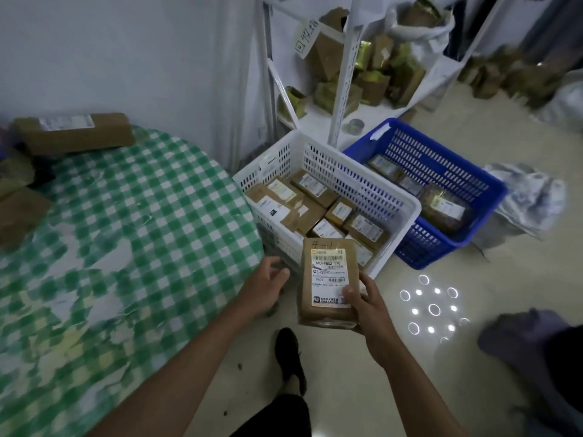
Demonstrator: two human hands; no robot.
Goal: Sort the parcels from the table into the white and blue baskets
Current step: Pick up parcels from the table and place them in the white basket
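My right hand (366,305) grips a brown cardboard parcel (326,279) with a white shipping label, held upright just in front of the white basket (372,193). My left hand (266,285) hovers beside the parcel with relaxed fingers, holding nothing. The white basket on the floor holds several brown labelled parcels. To its right, the blue basket (457,171) contains a few parcels. On the green checked table (142,231) a long brown parcel (74,132) lies at the far left, with more brown parcels (19,209) at the left edge.
A white shelf rack (344,89) with brown and gold packages stands behind the baskets. A crumpled grey bag (530,203) lies right of the blue basket. My black shoe (290,357) is on the floor below the parcel. Another person's leg (536,357) is at lower right.
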